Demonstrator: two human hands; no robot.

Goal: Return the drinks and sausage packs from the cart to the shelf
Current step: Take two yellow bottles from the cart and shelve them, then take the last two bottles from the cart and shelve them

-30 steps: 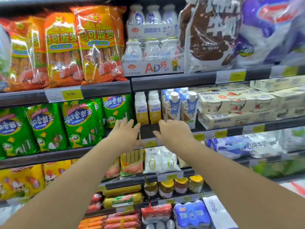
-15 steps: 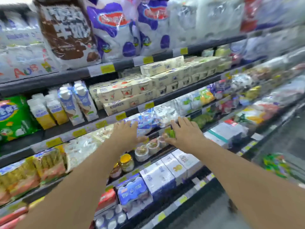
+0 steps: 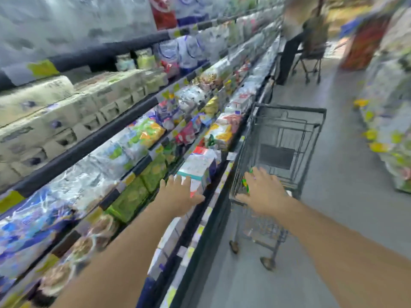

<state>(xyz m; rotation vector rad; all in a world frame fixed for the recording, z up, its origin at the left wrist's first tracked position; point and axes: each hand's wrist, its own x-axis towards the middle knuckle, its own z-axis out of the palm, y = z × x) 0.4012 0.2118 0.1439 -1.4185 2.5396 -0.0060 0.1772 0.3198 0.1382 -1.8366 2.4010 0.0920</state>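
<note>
Shelf goods [image 3: 138, 138] blurred; cart [image 3: 287, 138] contents mostly hidden.

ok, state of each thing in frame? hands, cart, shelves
left hand: open, empty, fingers spread, over the shelf edge
right hand: open, empty, at the cart's near rim
cart: upright in the aisle; green item inside, blurred
shelves: stocked
</note>
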